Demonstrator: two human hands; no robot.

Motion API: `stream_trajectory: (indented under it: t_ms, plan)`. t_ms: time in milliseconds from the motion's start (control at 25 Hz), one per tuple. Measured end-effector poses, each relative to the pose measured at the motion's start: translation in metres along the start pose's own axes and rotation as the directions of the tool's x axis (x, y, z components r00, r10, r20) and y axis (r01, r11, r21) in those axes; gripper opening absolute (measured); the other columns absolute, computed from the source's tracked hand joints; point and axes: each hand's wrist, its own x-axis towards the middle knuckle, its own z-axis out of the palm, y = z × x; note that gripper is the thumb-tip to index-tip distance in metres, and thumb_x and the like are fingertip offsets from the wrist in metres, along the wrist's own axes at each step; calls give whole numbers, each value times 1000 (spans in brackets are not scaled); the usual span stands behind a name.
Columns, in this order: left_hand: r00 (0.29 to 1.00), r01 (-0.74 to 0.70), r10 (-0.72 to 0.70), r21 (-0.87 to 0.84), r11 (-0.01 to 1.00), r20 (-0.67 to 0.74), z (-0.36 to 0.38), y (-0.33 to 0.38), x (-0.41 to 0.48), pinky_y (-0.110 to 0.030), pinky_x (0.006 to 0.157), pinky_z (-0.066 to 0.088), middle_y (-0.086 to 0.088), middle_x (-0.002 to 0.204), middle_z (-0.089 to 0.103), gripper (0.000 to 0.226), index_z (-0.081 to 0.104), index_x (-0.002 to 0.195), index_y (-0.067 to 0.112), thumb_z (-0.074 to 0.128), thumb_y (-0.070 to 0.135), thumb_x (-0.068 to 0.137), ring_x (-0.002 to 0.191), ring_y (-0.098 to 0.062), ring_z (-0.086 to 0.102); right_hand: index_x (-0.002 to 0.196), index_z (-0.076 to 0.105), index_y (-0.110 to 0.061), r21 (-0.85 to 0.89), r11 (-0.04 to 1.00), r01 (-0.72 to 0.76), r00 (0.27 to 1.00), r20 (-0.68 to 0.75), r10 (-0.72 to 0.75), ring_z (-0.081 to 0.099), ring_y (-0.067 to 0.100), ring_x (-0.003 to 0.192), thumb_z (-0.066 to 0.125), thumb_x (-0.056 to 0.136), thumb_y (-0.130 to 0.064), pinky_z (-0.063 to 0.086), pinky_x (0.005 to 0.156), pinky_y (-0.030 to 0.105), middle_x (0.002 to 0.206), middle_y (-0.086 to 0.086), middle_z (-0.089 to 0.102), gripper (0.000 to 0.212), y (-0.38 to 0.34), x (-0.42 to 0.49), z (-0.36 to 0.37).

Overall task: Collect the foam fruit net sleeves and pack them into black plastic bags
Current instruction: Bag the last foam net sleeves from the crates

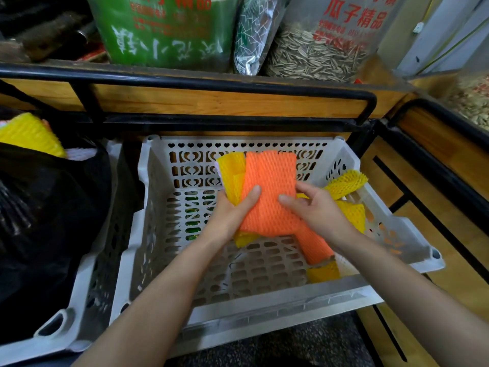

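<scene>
Over the white perforated crate (pixel 156 221), my left hand (pixel 230 215) grips a stack of foam net sleeves: an orange sleeve (pixel 270 186) in front, yellow ones (pixel 232 170) behind. My right hand (pixel 315 210) holds the orange sleeve's right edge between thumb and fingers. Loose sleeves lie in the crate's right side: a yellow one (pixel 346 182) on the rim, another orange one (pixel 316 246) and a yellow one (pixel 324 272) near the front. At the left, a black plastic bag (pixel 39 221) sits in a second crate with yellow sleeves (pixel 29 135) showing at its top.
A wooden shelf with a black metal rail (pixel 211 86) runs behind the crates. It carries a green sack (pixel 164 30) and a clear bag of sunflower seeds (pixel 317 54). A wooden stand (pixel 436 181) borders the right side. Dark speckled floor lies below.
</scene>
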Motion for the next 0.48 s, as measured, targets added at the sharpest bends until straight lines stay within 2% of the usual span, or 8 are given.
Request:
stream_trajectory:
  t_ms: [80,120,200,280,360,400,480]
  plan:
    - [996,68,-68,5,998,50,1,-2,2,-41,88,55,-5,127,56,90,28,138,24,73,59,68,107,-20,62,105,62,-27,-236,970,62,998,29,-57,68,23,84,59,90,-24,59,71,36,110,14,63,15,8,3,8]
    - [997,61,-62,36,998,47,0,-4,4,-38,86,56,-4,126,56,95,28,138,23,77,56,63,106,-19,62,105,63,-25,-293,951,102,995,42,-94,66,25,84,57,91,-26,58,71,39,109,14,62,15,10,5,9]
    - [999,-50,51,86,995,-12,0,-5,5,-22,75,56,3,113,60,63,41,123,27,79,32,73,96,-8,62,109,62,-21,-282,948,143,988,95,-121,64,21,92,53,93,-28,56,77,35,109,6,63,19,11,10,5]
    - [990,-101,106,57,993,-91,-3,-2,7,-18,71,53,6,106,60,44,46,110,30,74,18,78,90,-5,60,119,58,-22,-328,938,108,994,62,-93,59,14,103,51,94,-28,50,86,28,114,-6,60,26,18,19,-11]
    - [987,-120,121,11,993,-107,-4,-1,6,-25,77,54,5,107,61,39,47,102,34,73,16,79,94,-10,61,131,49,-15,-574,819,0,999,-39,-27,55,19,111,58,92,-28,46,89,29,123,2,55,42,44,33,-39]
    - [986,-121,120,-4,993,-112,-4,0,5,-29,80,55,3,109,62,38,47,100,35,72,16,79,97,-12,62,136,43,-10,-684,723,-96,995,-74,62,52,24,115,62,89,-29,45,92,33,129,9,51,54,60,39,-52]
    - [987,-111,108,-17,994,-117,-4,-1,5,-37,86,55,0,114,62,38,47,100,36,73,17,80,102,-16,63,140,31,-3,-768,585,-260,954,-110,280,47,30,122,69,84,-31,43,98,39,138,17,43,74,85,46,-70]
